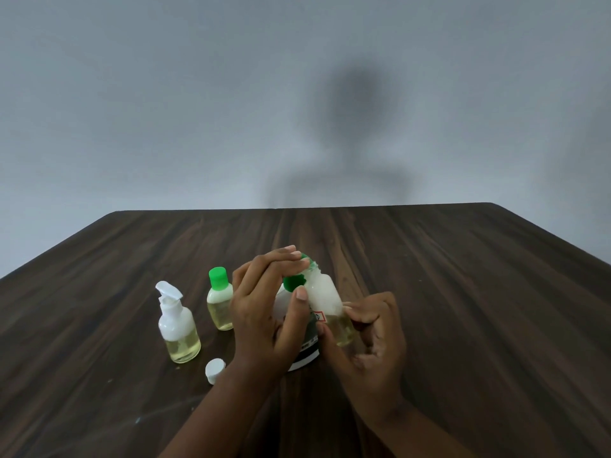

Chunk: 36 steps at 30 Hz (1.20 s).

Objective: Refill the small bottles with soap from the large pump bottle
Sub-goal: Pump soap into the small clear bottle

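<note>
Curled round the base of a small clear plastic bottle point(325, 297) of yellowish soap, the right hand point(373, 332) tilts its neck up and leftward. The left hand point(264, 312) pinches a green plastic cap point(293, 281) just beside that open neck, so it is the nearer hand for capping.

Large pump bottle point(305, 353): white with a dark label, upright, mostly hidden behind your hands.

Held bottle point(327, 305): clear, whitish above with pale yellow liquid at the base. It is tilted, neck toward 11 o'clock. Your right hand point(373, 332) grips its base. Your left hand point(264, 312) pinches a green cap point(293, 283) just beside the threaded neck.

Green-capped bottle point(220, 302): upright, closed, part-filled, at 10 o'clock of the pump bottle.

Flip-top bottle point(178, 328): upright, white lid open, at 9 o'clock.

Loose white cap point(215, 370): on its side, at 8 o'clock.
</note>
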Available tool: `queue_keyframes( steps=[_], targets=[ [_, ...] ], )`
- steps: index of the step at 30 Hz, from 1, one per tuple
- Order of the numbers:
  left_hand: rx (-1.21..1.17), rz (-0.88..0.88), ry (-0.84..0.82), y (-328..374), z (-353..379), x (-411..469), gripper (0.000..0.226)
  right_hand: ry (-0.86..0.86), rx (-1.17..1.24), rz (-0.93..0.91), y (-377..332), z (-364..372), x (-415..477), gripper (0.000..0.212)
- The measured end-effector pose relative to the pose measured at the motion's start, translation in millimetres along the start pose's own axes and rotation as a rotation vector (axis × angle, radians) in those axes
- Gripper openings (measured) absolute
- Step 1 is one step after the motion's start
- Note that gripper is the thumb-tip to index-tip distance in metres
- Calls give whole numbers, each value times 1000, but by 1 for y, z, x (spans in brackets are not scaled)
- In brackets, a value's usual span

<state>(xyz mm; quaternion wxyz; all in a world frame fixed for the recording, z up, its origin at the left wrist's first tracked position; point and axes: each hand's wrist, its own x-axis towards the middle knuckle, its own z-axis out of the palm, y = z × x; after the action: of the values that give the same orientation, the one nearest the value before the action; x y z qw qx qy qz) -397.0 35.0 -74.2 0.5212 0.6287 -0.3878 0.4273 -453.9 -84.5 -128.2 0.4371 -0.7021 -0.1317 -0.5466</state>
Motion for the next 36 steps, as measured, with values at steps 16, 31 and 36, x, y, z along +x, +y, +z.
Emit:
queue_keyframes(
  steps=[16, 31, 36],
  targets=[
    [-11, 4, 36, -1, 1, 5, 28, 14, 10, 5, -1, 2, 2, 28],
    [14, 17, 21, 6, -1, 8, 25, 22, 8, -8, -6, 3, 6, 26],
    [16, 18, -21, 0, -3, 2, 25, -8, -2, 30, -2, 0, 0, 26]
  ],
)
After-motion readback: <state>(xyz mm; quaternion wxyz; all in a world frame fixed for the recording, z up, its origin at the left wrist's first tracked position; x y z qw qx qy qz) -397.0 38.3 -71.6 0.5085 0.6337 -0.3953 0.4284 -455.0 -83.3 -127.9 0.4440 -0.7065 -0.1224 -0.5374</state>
